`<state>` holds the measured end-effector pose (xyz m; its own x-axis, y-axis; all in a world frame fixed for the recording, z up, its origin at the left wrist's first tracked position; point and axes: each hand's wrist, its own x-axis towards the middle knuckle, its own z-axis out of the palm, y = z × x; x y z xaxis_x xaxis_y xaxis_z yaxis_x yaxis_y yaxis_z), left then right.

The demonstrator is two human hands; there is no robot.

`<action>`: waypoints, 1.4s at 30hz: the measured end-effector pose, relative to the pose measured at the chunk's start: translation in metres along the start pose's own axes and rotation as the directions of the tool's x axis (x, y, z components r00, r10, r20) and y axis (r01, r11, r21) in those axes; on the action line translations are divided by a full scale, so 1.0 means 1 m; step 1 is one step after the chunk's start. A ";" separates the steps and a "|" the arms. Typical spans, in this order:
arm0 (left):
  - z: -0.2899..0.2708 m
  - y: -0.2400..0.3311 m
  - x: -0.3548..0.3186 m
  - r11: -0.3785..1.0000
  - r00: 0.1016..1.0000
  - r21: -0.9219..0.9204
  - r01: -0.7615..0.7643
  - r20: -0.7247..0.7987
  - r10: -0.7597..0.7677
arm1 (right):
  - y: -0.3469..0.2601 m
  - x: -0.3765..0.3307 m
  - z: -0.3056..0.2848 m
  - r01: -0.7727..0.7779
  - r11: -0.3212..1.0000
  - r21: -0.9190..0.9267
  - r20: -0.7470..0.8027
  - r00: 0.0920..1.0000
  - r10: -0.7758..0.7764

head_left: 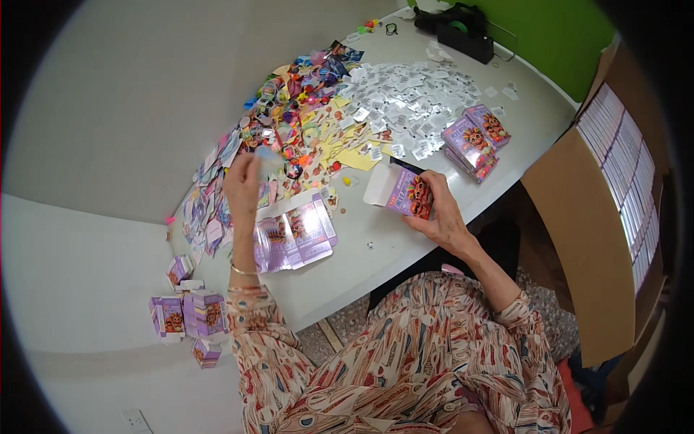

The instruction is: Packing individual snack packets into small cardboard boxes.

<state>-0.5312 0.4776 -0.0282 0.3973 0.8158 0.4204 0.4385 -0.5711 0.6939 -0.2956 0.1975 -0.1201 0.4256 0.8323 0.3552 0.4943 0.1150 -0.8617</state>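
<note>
My right hand (448, 218) is closed around a small purple printed carton (410, 192). The carton's white flap stands open toward the left. Over the left part of the table, my left hand (242, 189) pinches a small pale blue piece (267, 155), blurred and too small to name. Below that hand lie flat, unfolded purple cartons (309, 233), partly covered by my forearm. Behind it spreads a heap of small colourful trinkets (289, 101). Beside the heap are yellowish printed cutouts (343, 134) and a broad pile of small white slips (412, 94).
Several closed purple cartons (471, 141) are stacked at the right edge of the white table (361, 246). Further back stands a black tape dispenser (463, 40). A large cardboard box (578, 217) packed with flat cartons is at the right. More folded cartons (191, 315) sit at the lower left.
</note>
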 end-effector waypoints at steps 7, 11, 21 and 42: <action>0.059 0.133 -0.060 0.994 0.876 -0.007 -0.106 0.473 0.096 | 0.000 -0.005 0.002 0.074 0.996 -0.050 -0.001 0.997 -0.075; 0.080 0.123 -0.064 0.871 0.748 -0.014 -0.492 0.504 0.431 | -0.001 -0.009 -0.002 0.089 0.994 -0.071 -0.010 0.996 -0.090; 0.078 0.117 -0.075 0.973 0.889 -0.192 -0.125 0.413 0.196 | -0.003 -0.011 -0.003 0.046 0.998 -0.030 -0.025 0.999 -0.047; 0.121 0.015 -0.054 0.884 0.839 0.182 -0.431 0.440 0.319 | 0.010 -0.046 -0.044 -0.203 0.977 0.065 -0.163 0.964 0.211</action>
<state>-0.4484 0.4138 -0.1116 0.8281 0.4624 0.3169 0.3631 -0.8731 0.3254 -0.2774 0.1362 -0.1291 0.6378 0.7383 0.2195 0.3473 -0.0212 -0.9375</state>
